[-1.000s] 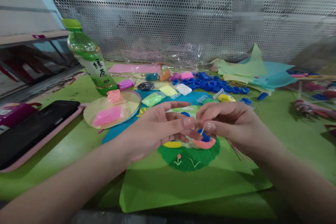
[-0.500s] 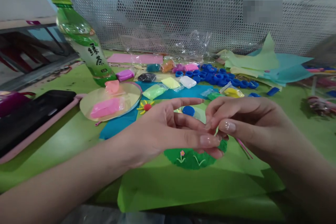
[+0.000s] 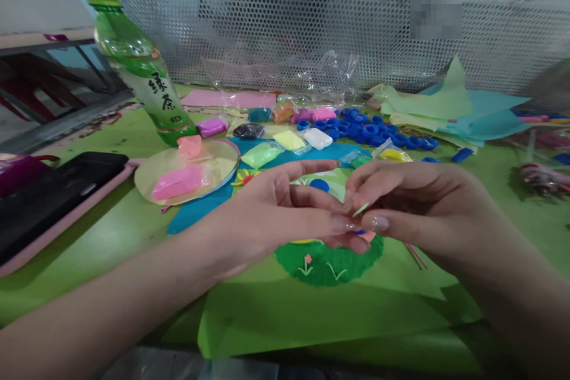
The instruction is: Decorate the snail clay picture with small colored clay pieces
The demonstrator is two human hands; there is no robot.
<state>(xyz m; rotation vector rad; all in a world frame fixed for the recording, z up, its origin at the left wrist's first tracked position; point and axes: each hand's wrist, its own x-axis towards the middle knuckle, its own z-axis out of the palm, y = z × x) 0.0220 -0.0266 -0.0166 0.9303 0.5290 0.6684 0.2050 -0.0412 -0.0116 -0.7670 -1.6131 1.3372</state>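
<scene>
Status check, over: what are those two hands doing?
Right hand pinching thin green clay sliver. Left hand open, fingertips beside it. Both above green clay picture; nothing blocking.

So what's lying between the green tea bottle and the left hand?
In the head view, a round yellowish disc lies between the green tea bottle and the left hand, with two pink clay pieces on it.

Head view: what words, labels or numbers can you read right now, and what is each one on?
"绿茶": black characters on the label of the green bottle.
Small print below them on that label: too small to read.
Pixelated patch on the perforated screen: unreadable.
Phone: dark screen, no text.
Green strip pinched by the right hand: no writing.
</scene>
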